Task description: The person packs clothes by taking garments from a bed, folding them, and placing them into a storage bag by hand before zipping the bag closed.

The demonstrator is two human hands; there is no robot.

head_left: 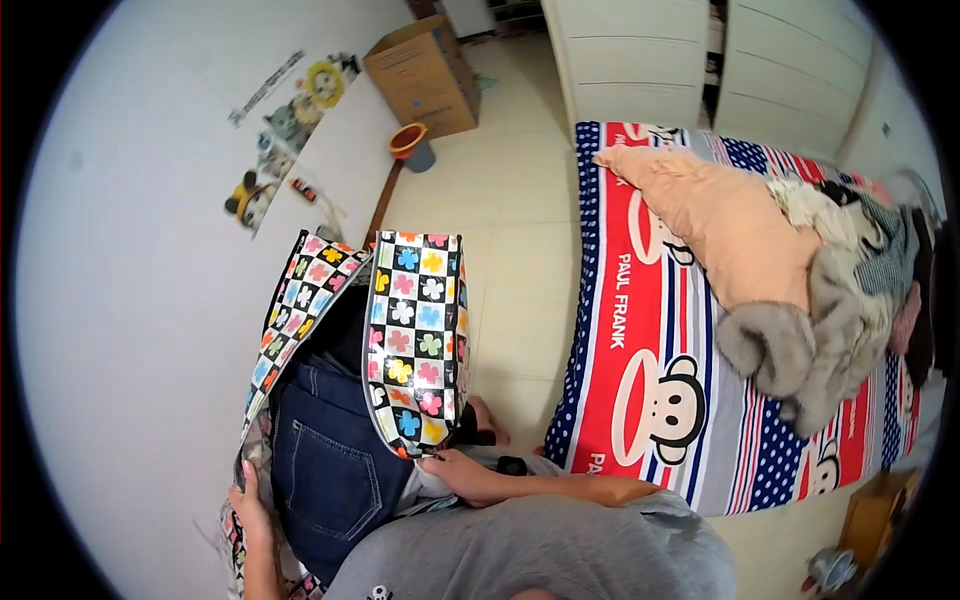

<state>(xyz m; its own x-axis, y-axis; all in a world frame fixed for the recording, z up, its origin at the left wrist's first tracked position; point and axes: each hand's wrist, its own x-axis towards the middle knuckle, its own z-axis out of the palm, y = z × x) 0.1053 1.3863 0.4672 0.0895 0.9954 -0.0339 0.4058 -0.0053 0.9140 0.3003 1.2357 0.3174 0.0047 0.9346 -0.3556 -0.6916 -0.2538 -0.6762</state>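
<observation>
A large storage bag [405, 320] with a black-and-white check and coloured clover print gapes in front of me, its top flap raised. Folded dark blue jeans [325, 475] lie in its opening, back pocket facing up. Dark cloth shows deeper inside. My left hand [250, 510] grips the bag's left rim, thumb up along the edge. On the other side, my right hand [462, 475] is closed on the lower corner of the flap, beside some whitish cloth. The bag's bottom is hidden.
At right, a bed [640, 300] with a red and blue monkey-print cover carries a peach garment [735, 220] and a grey furry piece [765, 345]. A cardboard box [425, 80] and a bucket [412, 150] stand by the stickered left wall [150, 250].
</observation>
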